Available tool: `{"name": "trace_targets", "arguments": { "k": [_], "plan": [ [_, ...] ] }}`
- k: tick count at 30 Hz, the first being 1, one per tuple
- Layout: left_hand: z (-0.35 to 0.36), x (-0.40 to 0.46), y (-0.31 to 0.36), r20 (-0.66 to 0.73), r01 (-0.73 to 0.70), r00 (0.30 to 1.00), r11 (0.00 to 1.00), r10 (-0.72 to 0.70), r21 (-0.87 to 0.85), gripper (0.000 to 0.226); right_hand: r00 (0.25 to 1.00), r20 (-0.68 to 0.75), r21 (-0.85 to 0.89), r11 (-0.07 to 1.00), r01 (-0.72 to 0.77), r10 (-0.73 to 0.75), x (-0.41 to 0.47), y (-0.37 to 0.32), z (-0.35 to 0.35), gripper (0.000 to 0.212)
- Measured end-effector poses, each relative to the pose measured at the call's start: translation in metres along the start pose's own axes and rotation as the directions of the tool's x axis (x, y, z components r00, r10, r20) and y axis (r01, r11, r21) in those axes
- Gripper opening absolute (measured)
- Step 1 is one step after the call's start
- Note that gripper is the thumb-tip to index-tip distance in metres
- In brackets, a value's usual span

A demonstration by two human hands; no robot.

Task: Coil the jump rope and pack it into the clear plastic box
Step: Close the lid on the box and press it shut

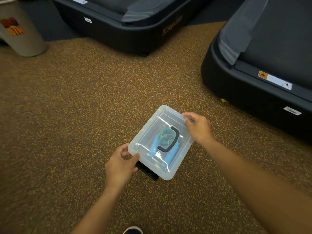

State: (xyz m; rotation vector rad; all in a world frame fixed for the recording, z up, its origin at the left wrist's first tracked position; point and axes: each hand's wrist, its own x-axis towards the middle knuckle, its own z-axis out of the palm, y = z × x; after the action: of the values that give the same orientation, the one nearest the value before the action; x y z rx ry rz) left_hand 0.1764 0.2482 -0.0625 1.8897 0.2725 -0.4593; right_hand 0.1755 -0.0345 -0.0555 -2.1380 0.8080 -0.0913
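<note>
A clear plastic box point(170, 171) sits on the speckled floor with its translucent lid point(148, 130) over it, a black handle point(168, 141) in the lid's middle. Through the lid I see the coiled teal jump rope point(164, 136) and its light blue handles point(169, 157). My left hand point(120, 166) grips the lid's near-left corner. My right hand point(198, 126) pinches the lid's far-right corner. A black latch point(146, 171) shows under the lid's near edge.
Two dark treadmill bases stand close: one at the back point(128, 31), one at the right point(263, 73). A grey bin point(20, 31) stands at the far left. Brown, yellow-flecked floor point(76, 107) spreads around. A shoe tip point(133, 230) shows at the bottom edge.
</note>
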Motion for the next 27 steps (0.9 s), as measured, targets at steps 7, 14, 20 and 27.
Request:
{"name": "trace_targets", "arguments": {
  "k": [7,14,20,27],
  "plan": [
    [0.017,0.008,0.028,0.106,-0.431,0.896,0.79,0.43,0.437,0.051,0.998,-0.037,-0.124,0.991,0.039,-0.044,-0.01,-0.003,0.009,0.059],
    [0.066,0.063,0.084,0.563,-0.78,0.625,0.416,0.54,0.467,0.056,0.958,-0.01,0.148,0.948,-0.281,0.285,0.0,0.012,0.003,0.085],
    [0.095,0.102,0.129,0.65,-0.724,0.686,0.393,0.328,0.566,0.089,0.943,0.049,0.221,0.917,-0.333,0.33,-0.001,0.018,0.006,0.07],
    [0.107,0.137,0.142,0.7,-0.694,0.707,0.29,0.1,0.659,0.104,0.959,-0.018,0.366,0.895,-0.256,0.282,-0.003,0.016,0.012,0.065]
  ]
}}
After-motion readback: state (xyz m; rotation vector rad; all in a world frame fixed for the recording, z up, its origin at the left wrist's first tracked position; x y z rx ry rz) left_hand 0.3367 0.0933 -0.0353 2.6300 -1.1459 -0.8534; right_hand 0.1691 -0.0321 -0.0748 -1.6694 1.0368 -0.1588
